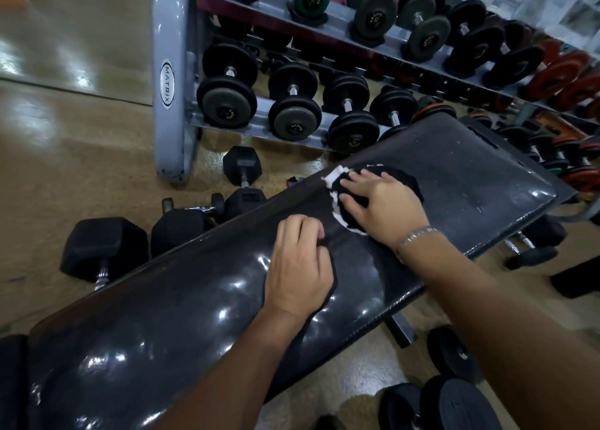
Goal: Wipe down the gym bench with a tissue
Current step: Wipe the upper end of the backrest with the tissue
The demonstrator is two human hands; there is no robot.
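Observation:
A black padded gym bench (162,299) runs diagonally from the lower left to the upper right, its glossy cover scuffed white near the far end. My right hand (383,202) lies flat, fingers spread, pressing a dark tissue (401,174) with torn white edges onto the bench's far half. My left hand (298,267) rests mid-bench with its fingers curled on a dark fold of the same material. I cannot tell whether it is one piece under both hands. A silver bracelet (417,234) sits on my right wrist.
A grey dumbbell rack (168,88) full of round dumbbells stands just beyond the bench. Black hex dumbbells (104,247) lie on the tan floor to the left of the bench. More round dumbbells (454,403) lie on the floor at the lower right.

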